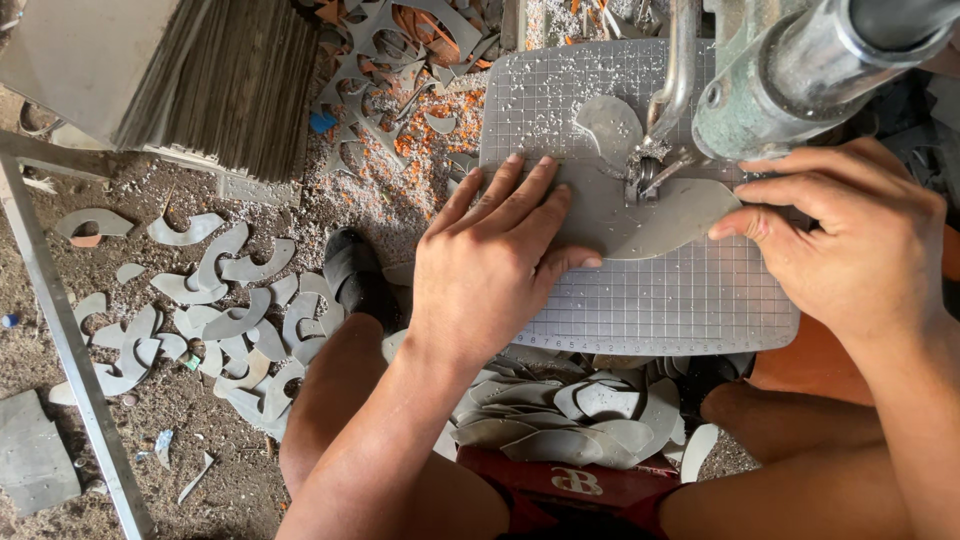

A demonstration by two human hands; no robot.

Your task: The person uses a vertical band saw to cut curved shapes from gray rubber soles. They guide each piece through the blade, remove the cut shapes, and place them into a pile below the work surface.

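So my left hand (490,265) is spread flat, pressing down on the grey sheet piece (640,215) on the gridded machine table (690,300). Right hand (860,240) pinches its far edge with fingertips, right by the cutter head (645,175). Cut pieces (570,415) piled in my lap, scraps (215,300) all over the floor.

The flat sheet (640,215) lies on the gridded plate (690,300), cut pieces (570,420) before it, scraps (215,310) left.
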